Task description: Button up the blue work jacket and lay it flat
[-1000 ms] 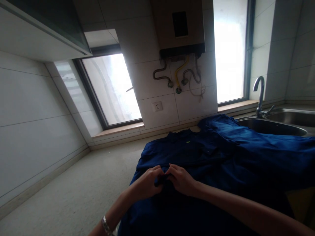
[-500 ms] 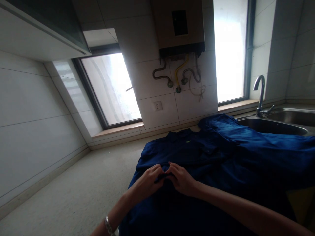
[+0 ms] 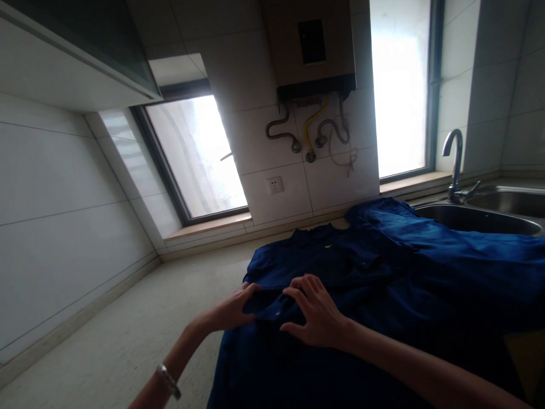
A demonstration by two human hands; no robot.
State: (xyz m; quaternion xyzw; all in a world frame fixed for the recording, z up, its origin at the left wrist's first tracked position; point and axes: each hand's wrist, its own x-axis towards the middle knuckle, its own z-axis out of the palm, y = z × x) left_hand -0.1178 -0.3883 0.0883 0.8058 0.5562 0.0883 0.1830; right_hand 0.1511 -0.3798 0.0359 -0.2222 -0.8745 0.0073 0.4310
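A dark blue collared shirt [image 3: 272,264] lies spread on the counter, with a small yellow-green mark on its upper front. My left hand [image 3: 232,307] rests at the shirt's left edge, thumb and fingers apart around a raised bit of cloth. Just right of it, my right hand [image 3: 317,315] touches the shirt front with its fingertips, thumb spread well away from them. Between the hands a tiny pale spot, perhaps a button, shows on the cloth. Lower parts of the shirt are too dark to make out.
More blue cloth [image 3: 460,250] stretches right, reaching the sink [image 3: 485,221] and its tap [image 3: 456,165]. The pale counter [image 3: 170,318] runs along the left. A water heater [image 3: 309,45] with pipes hangs on the tiled wall, and a cabinet [image 3: 76,62] juts out upper left.
My hands, which were together pinching the cloth, have separated. The left has moved left, and the right has spread its fingers. The view has shifted slightly.
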